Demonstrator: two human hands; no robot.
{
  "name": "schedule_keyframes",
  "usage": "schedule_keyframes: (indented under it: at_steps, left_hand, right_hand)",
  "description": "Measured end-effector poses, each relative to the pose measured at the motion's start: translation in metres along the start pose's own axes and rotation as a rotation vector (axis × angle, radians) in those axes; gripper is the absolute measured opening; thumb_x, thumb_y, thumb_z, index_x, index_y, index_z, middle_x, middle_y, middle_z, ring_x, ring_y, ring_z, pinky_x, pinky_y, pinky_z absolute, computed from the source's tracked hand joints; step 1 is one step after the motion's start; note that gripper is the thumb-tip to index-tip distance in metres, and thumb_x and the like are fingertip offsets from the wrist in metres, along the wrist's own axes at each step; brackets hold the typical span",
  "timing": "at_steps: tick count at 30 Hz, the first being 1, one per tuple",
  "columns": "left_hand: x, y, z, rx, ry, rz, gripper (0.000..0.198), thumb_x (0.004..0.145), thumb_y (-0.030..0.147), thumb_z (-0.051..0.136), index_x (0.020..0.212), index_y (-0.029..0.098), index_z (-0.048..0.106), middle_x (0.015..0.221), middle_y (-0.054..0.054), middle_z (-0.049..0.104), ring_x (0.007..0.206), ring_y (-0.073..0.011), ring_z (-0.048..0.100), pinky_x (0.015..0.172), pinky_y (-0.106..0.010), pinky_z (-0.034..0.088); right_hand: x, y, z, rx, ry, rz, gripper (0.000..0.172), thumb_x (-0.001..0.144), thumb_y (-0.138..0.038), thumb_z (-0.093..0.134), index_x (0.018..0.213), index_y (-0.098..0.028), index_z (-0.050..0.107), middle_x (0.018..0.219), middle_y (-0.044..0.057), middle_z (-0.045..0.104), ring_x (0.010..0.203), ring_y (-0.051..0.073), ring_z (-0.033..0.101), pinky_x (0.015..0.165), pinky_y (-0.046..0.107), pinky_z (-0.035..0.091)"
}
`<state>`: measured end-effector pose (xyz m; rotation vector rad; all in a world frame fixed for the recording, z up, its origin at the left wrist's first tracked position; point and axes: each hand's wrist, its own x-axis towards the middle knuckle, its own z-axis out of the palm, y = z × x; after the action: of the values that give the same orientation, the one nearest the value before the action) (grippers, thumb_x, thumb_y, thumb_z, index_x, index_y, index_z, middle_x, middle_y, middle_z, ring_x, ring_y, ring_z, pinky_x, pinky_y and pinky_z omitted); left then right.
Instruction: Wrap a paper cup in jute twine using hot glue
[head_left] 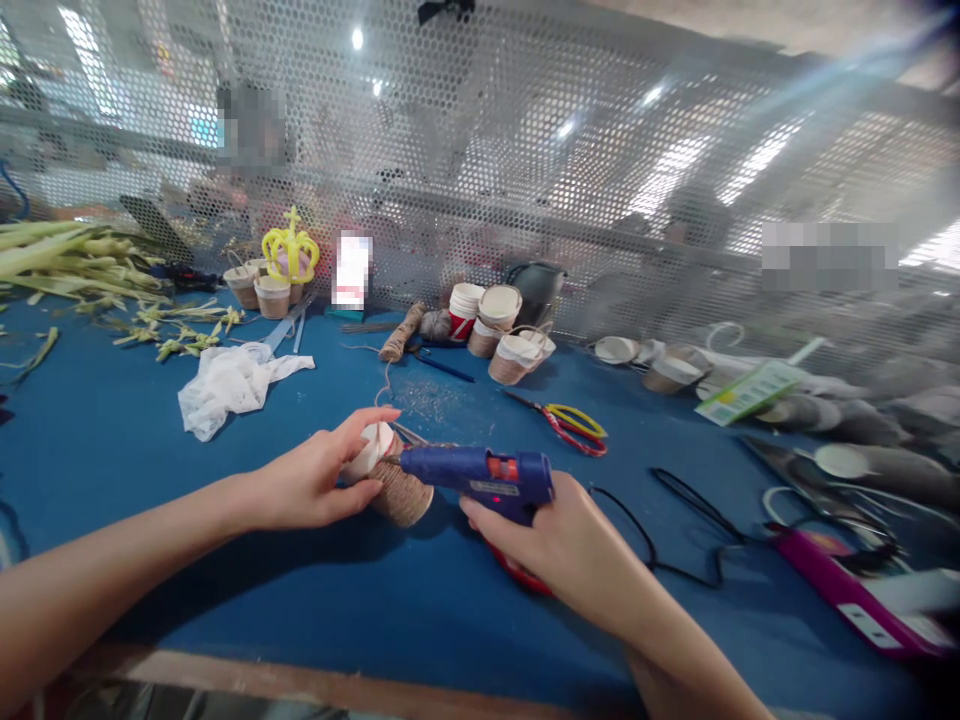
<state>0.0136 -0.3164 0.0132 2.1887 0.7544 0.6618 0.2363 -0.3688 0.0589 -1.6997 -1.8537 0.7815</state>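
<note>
My left hand (319, 475) grips a paper cup (405, 490) wrapped in brown twine, its white rim tilted to the upper left. Held by its handle in my right hand (555, 540) is a blue glue gun (457, 468), with a small red light lit on its side. The gun's nozzle points left and meets the cup near the edge of the twine; whether glue is coming out is too small to tell. A strand of twine runs from the cup back toward a twine bundle (403, 332). Beneath my right hand, a red handle partly shows.
Scissors (574, 425) with red and yellow handles lie beyond the glue gun. Several wrapped cups (514, 358) stand near the mesh partition (465, 150). White cloth (229, 390) lies left, a purple power strip (847, 590) right. A black cord (697, 505) crosses the blue table (225, 610).
</note>
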Motion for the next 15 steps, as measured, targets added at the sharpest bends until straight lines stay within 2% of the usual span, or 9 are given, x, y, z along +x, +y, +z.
schedule_keyframes:
  at_steps: [4,8,11,15]
  left_hand:
    - [0.0,0.001,-0.001,0.018,-0.007,-0.017,0.058,0.082,0.022,0.047,0.134,0.017,0.021,0.098,-0.005,0.06,0.08,-0.0165,0.06,0.076,-0.03,0.046]
    - [0.0,0.001,0.0,-0.007,-0.003,-0.008,0.059,0.081,0.021,0.047,0.134,0.017,0.02,0.097,-0.006,0.06,0.081,-0.0165,0.06,0.075,-0.029,0.046]
    - [0.0,0.0,0.0,-0.025,0.0,-0.014,0.061,0.081,0.021,0.047,0.134,0.017,0.017,0.093,-0.006,0.061,0.078,-0.016,0.06,0.072,-0.029,0.047]
    - [0.0,-0.002,0.002,-0.013,0.021,-0.013,0.061,0.08,0.02,0.047,0.134,0.018,0.017,0.087,-0.004,0.062,0.076,-0.0154,0.06,0.072,-0.028,0.047]
  right_hand:
    - [-0.001,0.001,0.001,-0.056,0.005,-0.049,0.025,0.067,-0.033,0.06,0.052,-0.019,0.046,0.04,-0.004,0.048,0.038,0.009,0.043,0.037,0.021,0.033]
    - [0.001,0.0,-0.001,0.016,-0.02,0.022,0.024,0.069,-0.033,0.058,0.053,-0.018,0.048,0.042,-0.004,0.048,0.039,0.009,0.043,0.038,0.02,0.035]
    - [0.004,-0.002,-0.003,0.057,-0.025,0.063,0.024,0.07,-0.033,0.057,0.054,-0.018,0.047,0.039,-0.005,0.044,0.036,0.007,0.038,0.035,0.019,0.032]
    - [0.01,-0.002,-0.004,0.014,0.021,0.011,0.026,0.071,-0.029,0.056,0.05,-0.019,0.044,0.036,-0.006,0.043,0.033,0.007,0.036,0.036,0.02,0.032]
